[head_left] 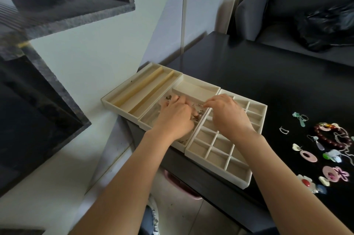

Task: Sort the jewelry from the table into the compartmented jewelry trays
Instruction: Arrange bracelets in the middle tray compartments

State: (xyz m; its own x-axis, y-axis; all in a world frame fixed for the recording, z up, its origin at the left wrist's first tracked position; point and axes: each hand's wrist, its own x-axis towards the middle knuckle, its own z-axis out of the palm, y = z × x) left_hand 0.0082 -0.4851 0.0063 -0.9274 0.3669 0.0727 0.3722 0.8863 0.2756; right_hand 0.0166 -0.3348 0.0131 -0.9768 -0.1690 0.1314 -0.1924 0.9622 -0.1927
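Your left hand [175,116] in middle cream tray with large open compartment [151,118], fingers [173,100] curled down onto small tangled metal jewelry [199,115]; grip itself hidden, cannot tell. Your right hand [228,115] over cream grid tray of small square compartments [220,160], fingertips pinching thin chain [199,103] just beyond left fingers. Unsorted colourful jewelry pile [329,144] on black worktop [258,73], well right of your fingers

Bare black table [249,73]: open surface behind the three trays and between the grid tray [226,158] and the loose jewelry [325,150] at right. Left side: wall [92,58] just beside the slotted tray [134,89], blocking passage. Both hands [176,116] [228,114] crowd the middle tray [195,89].
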